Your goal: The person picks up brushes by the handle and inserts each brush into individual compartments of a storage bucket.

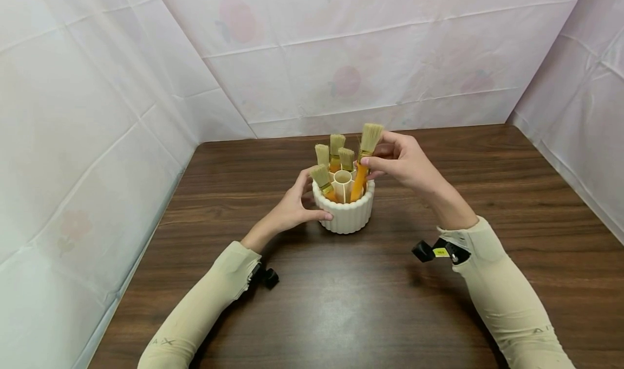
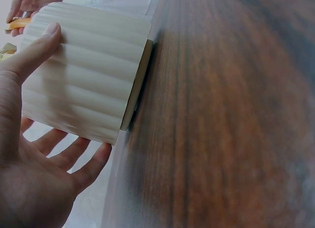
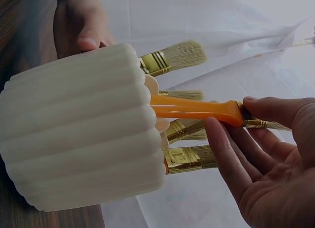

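Observation:
A white ribbed holder (image 1: 347, 217) stands on the table with several yellow-bristled brushes (image 1: 336, 144) upright in its compartments. My left hand (image 1: 304, 198) grips the holder's left side, thumb across the front wall. In the left wrist view the thumb (image 2: 34, 46) presses the holder (image 2: 83, 75) and the fingers reach behind it. My right hand (image 1: 377, 160) pinches an orange-handled brush (image 1: 359, 182) at its metal ferrule; the handle's lower end is inside the holder's right compartment. The right wrist view shows that brush (image 3: 192, 109) leaving the holder (image 3: 78, 134), pinched by my right hand (image 3: 230, 114).
The dark wooden table (image 1: 341, 304) stretches wide around the holder. White sheets with faint fruit prints (image 1: 341, 82) wall it in at the left, back and right. Black wrist cameras (image 1: 439, 250) sit on both cream sleeves.

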